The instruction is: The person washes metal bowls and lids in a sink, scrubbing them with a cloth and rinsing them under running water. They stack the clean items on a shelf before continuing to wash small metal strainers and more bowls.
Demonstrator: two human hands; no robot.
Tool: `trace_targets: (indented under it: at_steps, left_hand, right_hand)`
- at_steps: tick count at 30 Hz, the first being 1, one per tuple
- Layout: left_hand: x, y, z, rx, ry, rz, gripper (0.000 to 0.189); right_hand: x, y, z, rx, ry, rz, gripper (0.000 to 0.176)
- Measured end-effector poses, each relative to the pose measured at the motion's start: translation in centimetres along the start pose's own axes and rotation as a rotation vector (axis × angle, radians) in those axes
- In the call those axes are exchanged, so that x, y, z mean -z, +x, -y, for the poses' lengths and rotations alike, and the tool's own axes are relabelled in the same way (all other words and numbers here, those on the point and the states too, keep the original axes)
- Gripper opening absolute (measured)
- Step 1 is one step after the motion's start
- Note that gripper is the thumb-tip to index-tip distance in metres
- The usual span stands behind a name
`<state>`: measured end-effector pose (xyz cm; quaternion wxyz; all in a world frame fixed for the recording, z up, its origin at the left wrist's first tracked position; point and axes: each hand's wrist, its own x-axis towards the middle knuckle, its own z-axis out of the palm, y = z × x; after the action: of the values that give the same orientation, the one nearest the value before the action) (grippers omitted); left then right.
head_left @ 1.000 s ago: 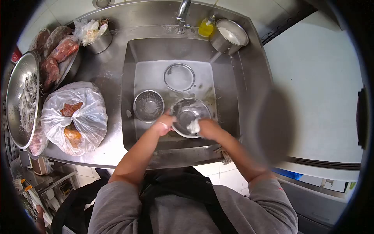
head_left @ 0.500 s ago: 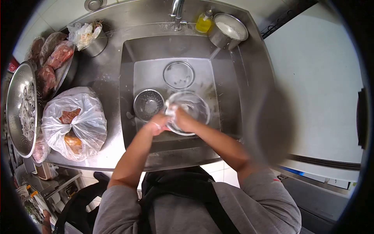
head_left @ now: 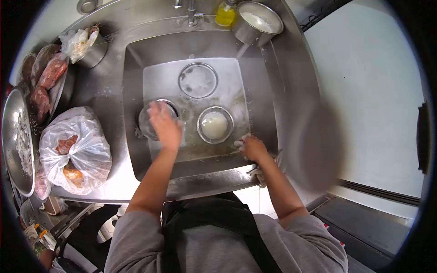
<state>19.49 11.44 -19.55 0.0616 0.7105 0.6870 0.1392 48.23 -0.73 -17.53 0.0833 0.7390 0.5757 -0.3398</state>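
Observation:
Inside the steel sink (head_left: 191,164), my left hand (head_left: 163,123) is over a clear round bowl or lid (head_left: 146,122) at the left, fingers apart and slightly blurred. That piece partly covers a metal bowl (head_left: 169,105). My right hand (head_left: 251,148) is closed around a whitish cloth or scrubber (head_left: 241,143) near the sink's front right. Between my hands stands a small bowl (head_left: 215,125) with cloudy liquid. Behind it lies a round clear lid or dish (head_left: 198,80) on the wet sink floor.
Left of the sink are a tied plastic bag (head_left: 91,150), a colander (head_left: 18,141), bagged meat (head_left: 52,70) and a metal pot (head_left: 94,52). Behind are the faucet (head_left: 191,16), yellow soap bottle (head_left: 225,14) and another pot (head_left: 259,18). Another person's dark clothing shows at lower left.
My hands have moved apart, the left to the left and the right to the right. The clear round piece is now at the left, and the bowl with cloudy liquid is uncovered. The view has shifted slightly.

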Motion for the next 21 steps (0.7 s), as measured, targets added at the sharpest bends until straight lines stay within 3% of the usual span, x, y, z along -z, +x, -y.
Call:
trace_targets:
  at_steps: [1,3,4,6,10,12,16,21]
  left_hand:
    - [-1.0,0.5,-1.6,-0.172,-0.061,0.032,0.085]
    - [-7.3,1.0,-3.7,-0.279,-0.22,0.379,0.078]
    - [-9.0,1.3,-4.7,-0.288,-0.233,0.384,0.078]
    - [-11.7,1.6,-6.5,-0.157,-0.039,0.657,0.056]
    - [-15.7,3.4,-6.0,-0.212,0.025,0.658,0.037]
    - [-15.4,3.6,-5.7,-0.315,0.008,0.514,0.026]
    - [-13.2,4.3,-6.6,-0.312,-0.002,0.542,0.025]
    - [-12.2,5.3,-6.9,-0.188,-0.003,0.577,0.022]
  right_hand:
    - [-0.1,-0.6,-0.3,-0.013,-0.002,-0.002,0.038]
    - [0.4,-1.7,0.2,0.07,-0.041,-0.184,0.038]
    - [0.8,-2.0,0.5,0.055,-0.047,-0.186,0.038]
    - [1.3,-2.6,1.3,0.061,0.086,-0.273,0.04]
    - [1.4,-3.6,1.3,0.092,0.154,-0.447,0.037]
    - [1.4,-4.0,1.2,0.108,0.188,-0.52,0.035]
    - [1.4,-4.1,1.3,0.169,0.256,-0.669,0.033]
    - [1.8,-4.4,1.7,0.173,0.278,-0.665,0.034]
